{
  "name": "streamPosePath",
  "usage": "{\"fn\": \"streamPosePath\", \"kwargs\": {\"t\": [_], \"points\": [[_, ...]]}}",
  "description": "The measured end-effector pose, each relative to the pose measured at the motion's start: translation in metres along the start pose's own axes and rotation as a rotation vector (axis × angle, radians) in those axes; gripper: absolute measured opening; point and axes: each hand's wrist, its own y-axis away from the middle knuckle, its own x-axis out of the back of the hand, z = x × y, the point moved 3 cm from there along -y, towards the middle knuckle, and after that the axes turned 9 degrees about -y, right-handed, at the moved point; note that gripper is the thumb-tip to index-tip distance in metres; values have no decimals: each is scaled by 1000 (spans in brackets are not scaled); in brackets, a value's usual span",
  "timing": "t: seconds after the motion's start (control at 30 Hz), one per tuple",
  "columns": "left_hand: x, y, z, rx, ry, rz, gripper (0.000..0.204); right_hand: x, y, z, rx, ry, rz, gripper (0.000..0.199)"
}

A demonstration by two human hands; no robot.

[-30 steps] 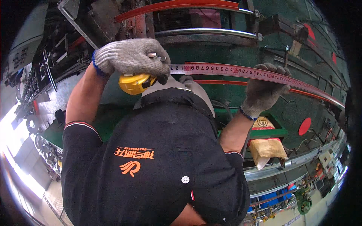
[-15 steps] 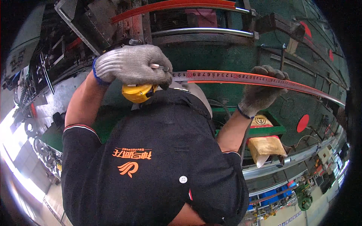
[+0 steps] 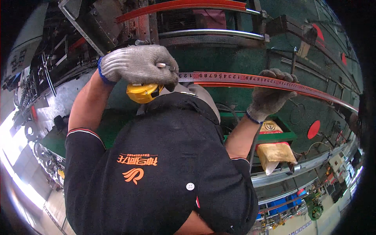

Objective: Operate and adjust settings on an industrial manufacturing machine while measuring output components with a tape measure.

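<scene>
A tan paper bag (image 3: pixel 276 153) with a red band sits on the green machine frame at right, below a yellow-and-red round-emblem label (image 3: pixel 270 126). A red oval sign (image 3: pixel 313 129) lies beside them; smaller red ones (image 3: pixel 318 34) farther back.

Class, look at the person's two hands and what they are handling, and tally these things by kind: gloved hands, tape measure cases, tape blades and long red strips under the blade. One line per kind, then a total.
Gloved hands: 2, the left hand and the right hand
Yellow tape measure case: 1
Extended tape blade: 1
Long red strip under the blade: 1
Total: 5
</scene>
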Motion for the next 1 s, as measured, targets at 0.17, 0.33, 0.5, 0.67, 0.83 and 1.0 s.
{"fn": "streamPosePath", "kwargs": {"t": [0.17,0.33,0.5,0.67,0.83,1.0], "points": [[-1,-1,-1,-22,-68,52,39,1,4,-2,41,62,63,45],[0,-1,3,1,-115,76,38,0,6,-1,62,108,134,41],[-3,-2,0,18,-161,102,36,4,9,-4,92,169,181,40],[-4,-5,0,-4,-135,54,35,0,8,0,73,126,135,40],[-4,-5,3,5,-129,39,35,5,9,-4,60,99,129,40],[-7,-5,-2,-32,-121,80,34,9,9,-6,59,110,95,44]]}}
